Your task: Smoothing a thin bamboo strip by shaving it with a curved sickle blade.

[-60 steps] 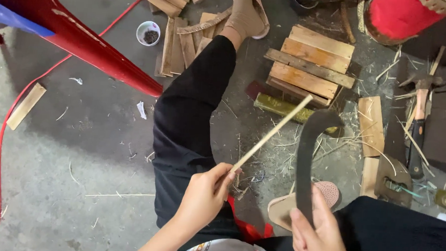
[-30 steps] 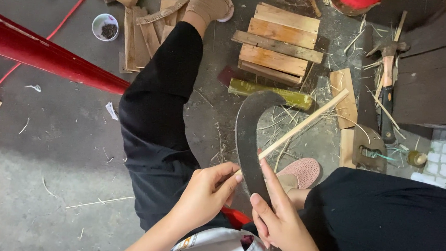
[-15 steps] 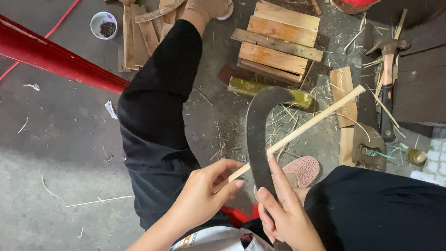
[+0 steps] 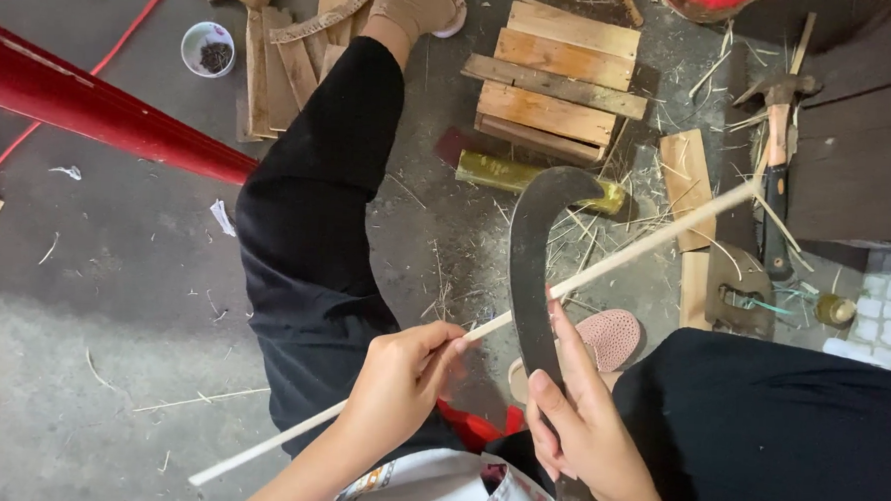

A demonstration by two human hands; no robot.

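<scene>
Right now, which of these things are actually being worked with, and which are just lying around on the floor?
In use:
left hand gripping the thin bamboo strip
right hand holding the curved dark blade against the strip

Lying about:
stack of wooden slats
hammer
small white cup
yellowish bamboo piece
red pole

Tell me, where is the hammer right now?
The hammer lies on the floor at the upper right of the head view, beside a small wooden board and past the stick's far tip.
</scene>
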